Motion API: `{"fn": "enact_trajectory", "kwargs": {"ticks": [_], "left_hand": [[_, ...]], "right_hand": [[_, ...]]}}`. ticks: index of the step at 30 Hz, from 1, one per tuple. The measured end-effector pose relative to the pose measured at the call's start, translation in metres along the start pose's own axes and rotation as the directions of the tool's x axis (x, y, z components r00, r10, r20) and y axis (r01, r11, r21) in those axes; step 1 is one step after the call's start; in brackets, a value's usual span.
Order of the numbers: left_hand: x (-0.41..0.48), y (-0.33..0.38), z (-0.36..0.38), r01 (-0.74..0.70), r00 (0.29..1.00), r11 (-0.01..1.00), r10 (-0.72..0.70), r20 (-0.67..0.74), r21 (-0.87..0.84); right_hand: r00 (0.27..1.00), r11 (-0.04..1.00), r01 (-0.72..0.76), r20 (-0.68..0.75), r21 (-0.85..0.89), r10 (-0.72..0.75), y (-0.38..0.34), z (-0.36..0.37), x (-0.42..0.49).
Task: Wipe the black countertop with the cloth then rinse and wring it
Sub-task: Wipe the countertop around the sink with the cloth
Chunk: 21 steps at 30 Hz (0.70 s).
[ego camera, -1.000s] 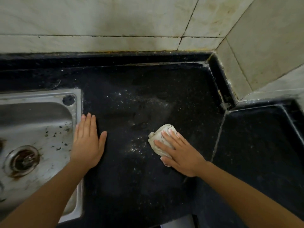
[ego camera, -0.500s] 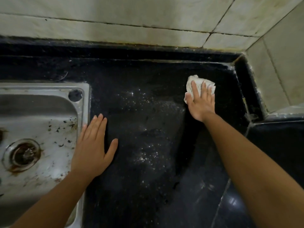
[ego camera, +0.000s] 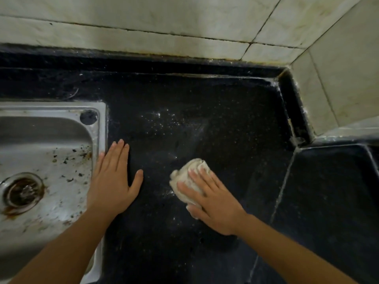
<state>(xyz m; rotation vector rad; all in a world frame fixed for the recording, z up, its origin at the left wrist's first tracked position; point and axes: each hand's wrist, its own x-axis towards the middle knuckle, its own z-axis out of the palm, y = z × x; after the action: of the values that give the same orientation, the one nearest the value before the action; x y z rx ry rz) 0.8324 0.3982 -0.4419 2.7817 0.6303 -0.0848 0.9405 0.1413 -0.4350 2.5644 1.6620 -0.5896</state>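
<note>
Black speckled stone countertop (ego camera: 225, 119) fills most of what we see, with fine white specks scattered over its middle. Our right hand (ego camera: 213, 203) lies flat on top of the crumpled off-white cloth (ego camera: 193, 165), the fingers (ego camera: 202, 177) straight and pressing it down onto the stone rather than curling round it; the thumb sits at the cloth's near edge. The cloth itself is bunched into a small wad on the counter, roughly midway between the sink and the pale grout seam that runs across the stone to our right.

Our left hand (ego camera: 111, 185) rests palm down on the countertop, fingers together and thumb spread, holding nothing. Its outer edge lies just beside the rim of the stainless steel sink (ego camera: 102, 128). That basin is stained and flecked with dark bits, and its round metal drain (ego camera: 22, 191) shows rusty brown marks. Cream wall tiles (ego camera: 143, 21) with dark grout lines rise behind the counter and meet in the corner at our far right.
</note>
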Motion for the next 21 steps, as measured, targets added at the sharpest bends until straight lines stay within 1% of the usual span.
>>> {"fn": "enact_trajectory", "kwargs": {"ticks": [2,3,4,5,6,9,10,12,15,18,19,21], "left_hand": [[0.000,0.000,0.000,0.000,1.000,1.000,0.000,0.000,-0.008],[0.000,0.000,0.000,-0.001,1.000,1.000,0.001,0.000,-0.012],[0.001,-0.001,0.001,-0.002,1.000,1.000,0.002,0.000,-0.016],[0.001,-0.001,0.002,-0.003,1.000,1.000,0.003,0.001,-0.019],[0.001,-0.002,0.003,-0.003,1.000,1.000,0.003,-0.002,-0.022],[0.001,-0.003,0.004,-0.007,1.000,0.999,0.007,-0.014,-0.032],[0.001,-0.003,0.005,-0.009,1.000,0.999,0.008,-0.018,-0.037],[0.001,-0.004,0.006,-0.008,1.000,0.999,0.007,-0.024,-0.046],[0.001,-0.004,0.006,-0.009,1.000,0.999,0.008,-0.030,-0.053],[0.001,-0.005,0.006,-0.013,0.999,0.998,0.011,-0.036,-0.057],[0.001,-0.005,0.006,-0.015,0.999,0.998,0.013,-0.038,-0.059],[0.000,-0.005,0.007,-0.017,0.999,0.998,0.015,-0.039,-0.058]], "right_hand": [[0.988,0.985,0.156,0.020,-0.070,-0.155,0.016,-0.003,-0.007],[0.979,0.975,0.202,0.020,-0.088,-0.201,0.025,-0.005,-0.006],[0.977,0.973,0.213,0.016,-0.093,-0.212,0.036,-0.007,-0.002],[0.983,0.979,0.183,0.003,-0.089,-0.183,0.046,-0.010,0.006],[0.993,0.990,0.117,-0.016,-0.083,-0.119,0.055,-0.012,0.015],[0.989,0.990,-0.129,-0.082,-0.051,0.125,0.081,-0.028,0.048],[0.976,0.980,-0.198,-0.097,-0.024,0.195,0.089,-0.035,0.060],[0.939,0.942,-0.332,-0.079,0.056,0.335,0.102,-0.049,0.086],[0.865,0.855,-0.488,-0.033,0.173,0.500,0.110,-0.065,0.121],[0.805,0.787,-0.577,-0.006,0.217,0.593,0.103,-0.069,0.142],[0.803,0.784,-0.582,-0.003,0.217,0.597,0.098,-0.069,0.144],[0.837,0.822,-0.535,-0.007,0.194,0.547,0.085,-0.065,0.137]]}}
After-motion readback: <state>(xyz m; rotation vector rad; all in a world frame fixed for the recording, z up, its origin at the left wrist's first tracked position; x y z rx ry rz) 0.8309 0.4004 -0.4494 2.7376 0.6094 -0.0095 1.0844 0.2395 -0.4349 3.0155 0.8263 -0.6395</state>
